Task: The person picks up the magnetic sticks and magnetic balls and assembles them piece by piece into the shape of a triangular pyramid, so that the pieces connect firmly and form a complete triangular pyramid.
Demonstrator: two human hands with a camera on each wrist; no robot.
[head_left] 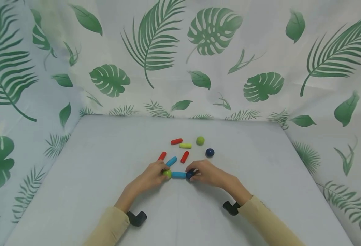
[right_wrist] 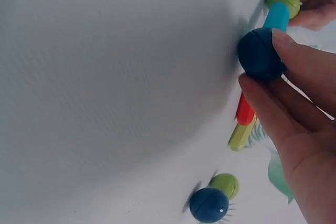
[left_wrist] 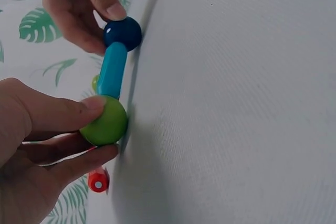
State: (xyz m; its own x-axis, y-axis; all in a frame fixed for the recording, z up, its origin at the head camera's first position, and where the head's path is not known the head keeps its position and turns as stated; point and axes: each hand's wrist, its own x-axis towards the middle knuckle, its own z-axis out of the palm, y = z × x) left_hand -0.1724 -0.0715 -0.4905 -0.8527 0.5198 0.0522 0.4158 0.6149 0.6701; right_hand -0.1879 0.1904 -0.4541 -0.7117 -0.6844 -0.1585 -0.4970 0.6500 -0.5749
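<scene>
Between left fingers (left_wrist: pixel 79 167) pinching a green ball (left_wrist: pixel 109 124) and right fingers (right_wrist: pixel 266 107) pinching a navy ball (right_wrist: pixel 257 54), a blue rod (left_wrist: pixel 112 71) seems mid-joining, likely needing a straight, aligned press next.

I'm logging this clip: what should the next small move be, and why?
Probably a gentle inward press: the left hand pinches a green ball, the right hand a navy ball, and a blue rod bridges them, though I cannot tell how firmly it is joined.
</scene>
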